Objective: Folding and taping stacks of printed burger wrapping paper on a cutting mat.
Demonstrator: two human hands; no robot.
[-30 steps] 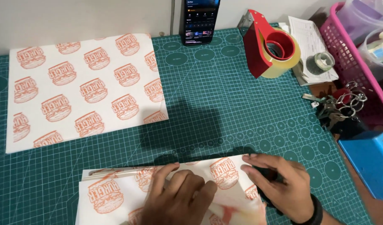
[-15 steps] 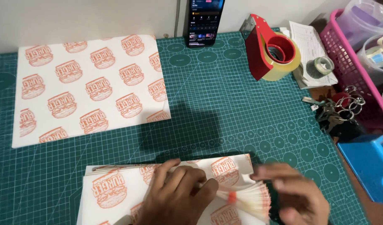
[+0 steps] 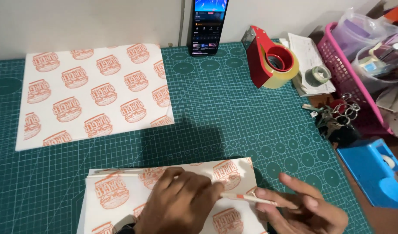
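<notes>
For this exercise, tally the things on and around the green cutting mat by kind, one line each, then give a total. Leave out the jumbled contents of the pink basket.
Printed paper sheets: 2
Tape dispensers: 2, one red, one blue
Loose tape roll: 1
Phone: 1
Bunch of keys: 1
Pink basket: 1
Thin stick in the right hand: 1
Total: 9

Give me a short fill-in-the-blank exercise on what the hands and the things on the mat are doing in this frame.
1. The left hand presses flat on the folded ____ near the bottom edge.
2. The right hand holds a thin ____.
3. The tape dispenser by the phone is ____ in colour.
4. The flat printed sheet lies on a ____ cutting mat.

Missing words: paper; stick; red; green
</notes>
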